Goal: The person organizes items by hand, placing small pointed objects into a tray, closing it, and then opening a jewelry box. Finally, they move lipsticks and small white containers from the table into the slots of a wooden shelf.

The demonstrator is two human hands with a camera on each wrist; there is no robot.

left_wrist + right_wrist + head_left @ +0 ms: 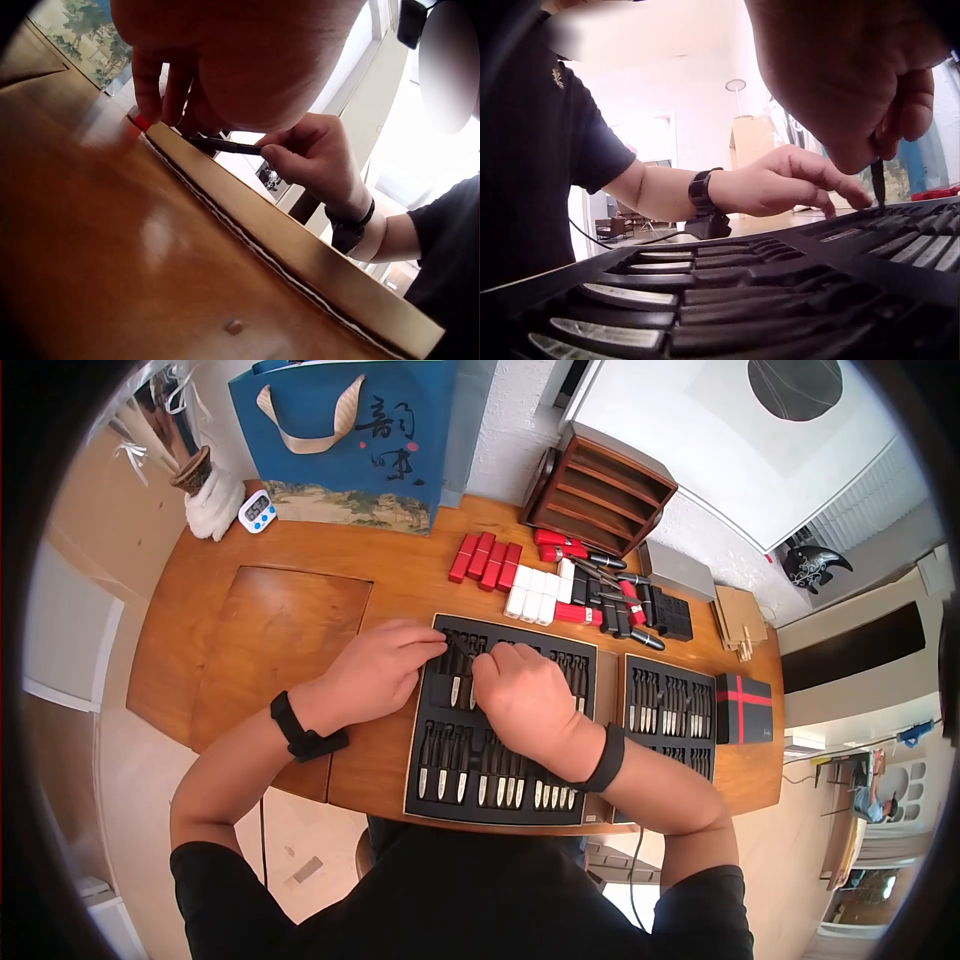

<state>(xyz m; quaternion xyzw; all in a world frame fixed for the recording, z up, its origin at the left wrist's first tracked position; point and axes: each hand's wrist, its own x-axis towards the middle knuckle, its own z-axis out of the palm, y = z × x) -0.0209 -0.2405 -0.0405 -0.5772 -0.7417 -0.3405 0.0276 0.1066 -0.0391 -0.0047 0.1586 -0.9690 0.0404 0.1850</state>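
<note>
My right hand point(528, 695) is over the upper half of a black compartment tray point(500, 818) and pinches a slim black stick-like tool point(236, 147). In the right wrist view the tool points down at the tray. My left hand point(372, 672) reaches in from the left, fingertips at the tray's upper left corner, beside the tool's lower end. Rows of black-handled pieces with silver blade-like ends point(441, 785) lie in the tray. My right hand hides some of the upper rows in the head view.
A second filled tray point(670, 735) and a black box with red ribbon point(747, 709) stand to the right. Behind lie red boxes point(485, 560), white boxes point(533, 597) and black pieces. A wooden rack point(603, 490), blue paper bag point(345, 435) and timer point(257, 512) stand farther back.
</note>
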